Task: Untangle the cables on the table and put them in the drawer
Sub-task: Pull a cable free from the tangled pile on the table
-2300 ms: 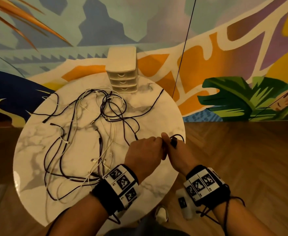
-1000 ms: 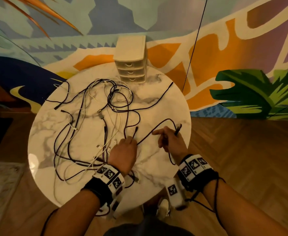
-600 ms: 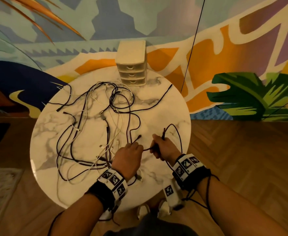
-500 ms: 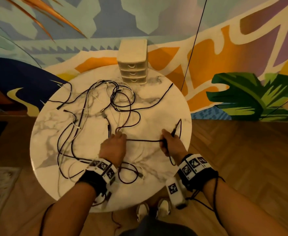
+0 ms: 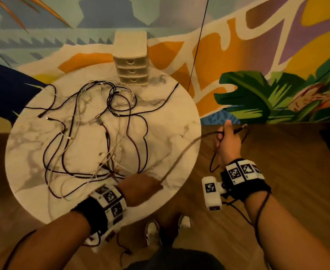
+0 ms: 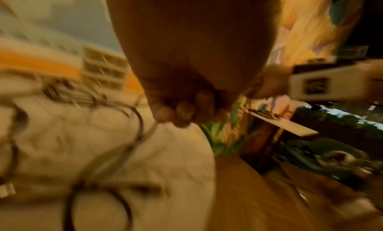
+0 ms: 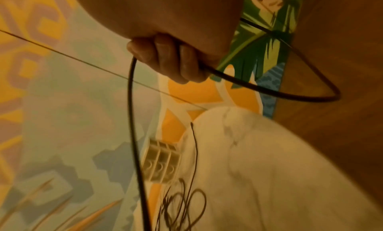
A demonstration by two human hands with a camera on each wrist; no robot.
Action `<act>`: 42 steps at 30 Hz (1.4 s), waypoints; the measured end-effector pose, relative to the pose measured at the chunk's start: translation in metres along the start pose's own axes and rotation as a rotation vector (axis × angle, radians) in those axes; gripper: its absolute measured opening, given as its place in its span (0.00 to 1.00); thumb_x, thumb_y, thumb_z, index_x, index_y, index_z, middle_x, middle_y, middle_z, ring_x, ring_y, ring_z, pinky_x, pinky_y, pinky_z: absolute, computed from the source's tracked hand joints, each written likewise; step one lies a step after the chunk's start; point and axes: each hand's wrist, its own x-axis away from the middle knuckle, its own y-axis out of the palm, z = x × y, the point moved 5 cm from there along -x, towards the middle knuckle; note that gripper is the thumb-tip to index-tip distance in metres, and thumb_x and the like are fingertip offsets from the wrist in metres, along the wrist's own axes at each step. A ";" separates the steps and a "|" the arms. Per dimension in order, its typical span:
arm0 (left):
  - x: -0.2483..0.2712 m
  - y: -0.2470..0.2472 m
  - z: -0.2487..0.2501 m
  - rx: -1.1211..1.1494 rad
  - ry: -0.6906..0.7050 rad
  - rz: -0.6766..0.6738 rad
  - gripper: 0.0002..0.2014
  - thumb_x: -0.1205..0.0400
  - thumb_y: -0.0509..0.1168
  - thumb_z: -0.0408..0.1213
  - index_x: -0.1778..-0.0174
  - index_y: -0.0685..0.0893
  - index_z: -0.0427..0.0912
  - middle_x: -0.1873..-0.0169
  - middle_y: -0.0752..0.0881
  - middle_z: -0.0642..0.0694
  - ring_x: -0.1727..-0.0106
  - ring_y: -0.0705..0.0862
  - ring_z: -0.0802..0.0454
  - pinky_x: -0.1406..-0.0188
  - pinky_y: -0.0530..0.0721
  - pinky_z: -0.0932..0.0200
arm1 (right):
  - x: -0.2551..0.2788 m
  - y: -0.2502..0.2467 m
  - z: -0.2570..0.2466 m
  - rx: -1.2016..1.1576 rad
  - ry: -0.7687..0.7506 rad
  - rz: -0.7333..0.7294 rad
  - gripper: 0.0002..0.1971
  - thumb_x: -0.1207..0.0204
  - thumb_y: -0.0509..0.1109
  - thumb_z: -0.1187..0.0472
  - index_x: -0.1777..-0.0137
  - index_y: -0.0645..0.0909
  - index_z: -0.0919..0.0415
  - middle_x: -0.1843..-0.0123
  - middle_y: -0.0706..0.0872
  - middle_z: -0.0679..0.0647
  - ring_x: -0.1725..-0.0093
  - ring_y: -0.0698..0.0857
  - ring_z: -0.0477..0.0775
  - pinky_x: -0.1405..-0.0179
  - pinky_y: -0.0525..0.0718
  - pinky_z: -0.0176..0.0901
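A tangle of black and white cables (image 5: pixel 94 137) lies spread over the round marble table (image 5: pixel 170 117). My right hand (image 5: pixel 227 139) is off the table's right edge, above the floor, and grips one black cable (image 7: pixel 132 136) near its plug (image 5: pixel 241 128). That cable (image 5: pixel 181 154) runs taut and blurred down-left to my left hand (image 5: pixel 140 188), which is curled round it near the table's front edge; its fingers (image 6: pixel 182 113) show closed in the left wrist view. A small beige three-drawer unit (image 5: pixel 131 63) stands at the table's far edge, drawers closed.
A painted mural wall (image 5: pixel 257 55) rises behind the table. Wooden floor (image 5: pixel 287 162) lies to the right. A thin dark line (image 5: pixel 198 41) hangs down in front of the wall past the table's far right edge. My shoes (image 5: pixel 152 232) show below the table's front edge.
My right hand has swung out to the right past the table edge with the plug end. My left hand has slid back toward the front edge, so the black cable is stretched between them.
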 end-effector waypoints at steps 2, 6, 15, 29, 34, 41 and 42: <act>-0.002 0.036 0.030 0.080 0.041 -0.234 0.18 0.13 0.54 0.44 0.48 0.82 0.33 0.48 0.85 0.36 0.46 0.82 0.40 0.53 0.70 0.60 | -0.011 -0.018 -0.001 0.178 -0.045 -0.029 0.26 0.17 0.55 0.42 0.75 0.70 0.54 0.85 0.70 0.46 0.84 0.68 0.47 0.80 0.65 0.39; -0.033 0.022 0.072 0.018 0.103 -0.148 0.21 0.14 0.55 0.47 0.30 0.74 0.38 0.33 0.75 0.39 0.36 0.76 0.41 0.38 0.75 0.48 | -0.010 -0.042 -0.003 0.452 -0.128 -0.121 0.31 0.17 0.52 0.39 0.78 0.68 0.56 0.81 0.70 0.52 0.79 0.70 0.52 0.70 0.68 0.43; -0.123 -0.040 0.163 0.786 0.045 0.083 0.10 0.15 0.57 0.35 0.52 0.82 0.34 0.65 0.83 0.42 0.65 0.82 0.45 0.56 0.83 0.46 | -0.018 -0.079 -0.011 0.388 -0.078 -0.330 0.30 0.24 0.48 0.28 0.74 0.67 0.52 0.79 0.71 0.45 0.80 0.69 0.42 0.78 0.69 0.33; -0.138 -0.131 0.246 0.111 0.102 0.618 0.13 0.16 0.56 0.52 0.45 0.74 0.46 0.51 0.81 0.48 0.50 0.79 0.50 0.55 0.72 0.59 | -0.053 -0.103 -0.017 0.218 -0.053 -0.397 0.11 0.17 0.56 0.68 0.40 0.76 0.68 0.54 0.79 0.53 0.58 0.81 0.44 0.51 0.82 0.44; -0.136 -0.141 0.250 -0.035 0.089 0.654 0.12 0.13 0.50 0.48 0.47 0.74 0.45 0.53 0.82 0.46 0.52 0.79 0.48 0.59 0.70 0.57 | -0.057 -0.099 -0.025 0.378 -0.254 -0.434 0.17 0.15 0.55 0.60 0.56 0.81 0.69 0.59 0.86 0.63 0.59 0.85 0.65 0.59 0.84 0.57; -0.107 -0.195 0.268 0.104 0.275 0.913 0.14 0.14 0.53 0.49 0.48 0.77 0.42 0.65 0.78 0.50 0.65 0.76 0.50 0.70 0.70 0.54 | -0.146 -0.177 0.054 0.933 0.163 -0.265 0.25 0.14 0.50 0.50 0.57 0.85 0.63 0.53 0.88 0.61 0.53 0.85 0.61 0.48 0.83 0.51; -0.105 -0.200 0.268 0.133 0.296 0.943 0.15 0.15 0.53 0.49 0.48 0.78 0.42 0.65 0.80 0.48 0.66 0.77 0.49 0.71 0.72 0.53 | -0.147 -0.180 0.064 0.841 0.230 -0.339 0.28 0.13 0.48 0.49 0.61 0.85 0.62 0.57 0.88 0.59 0.55 0.85 0.59 0.47 0.82 0.52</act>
